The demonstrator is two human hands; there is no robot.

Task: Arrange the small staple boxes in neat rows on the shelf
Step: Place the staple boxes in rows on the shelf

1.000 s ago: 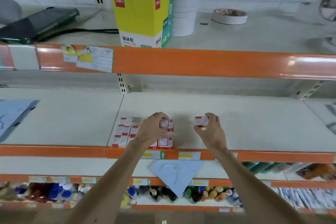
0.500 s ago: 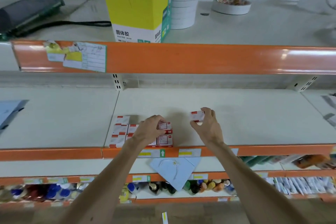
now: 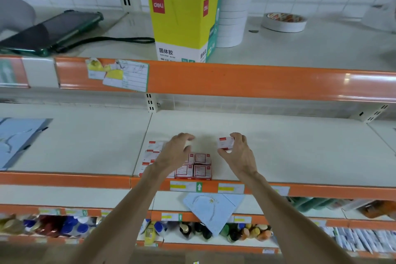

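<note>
Several small white-and-red staple boxes (image 3: 202,164) sit in tight rows at the front edge of the middle shelf (image 3: 289,148), some lying flat at the left (image 3: 150,154). My left hand (image 3: 174,153) hovers just above the group, fingers loosely curved with nothing between them; it hides part of the rows. My right hand (image 3: 237,154) is to the right of the group and pinches one staple box (image 3: 225,142) between thumb and fingers, held a little above the shelf.
On the top shelf stand a yellow glue-stick carton (image 3: 182,21), a stack of tape rolls (image 3: 233,13), a single tape roll (image 3: 284,22) and a dark tablet (image 3: 49,32). A blue folder (image 3: 15,139) lies at the middle shelf's left. Bottles fill the lowest shelf.
My left hand has let go of the box it held; that box now sits on the group and the hand has lifted off. My right hand still holds its box.
</note>
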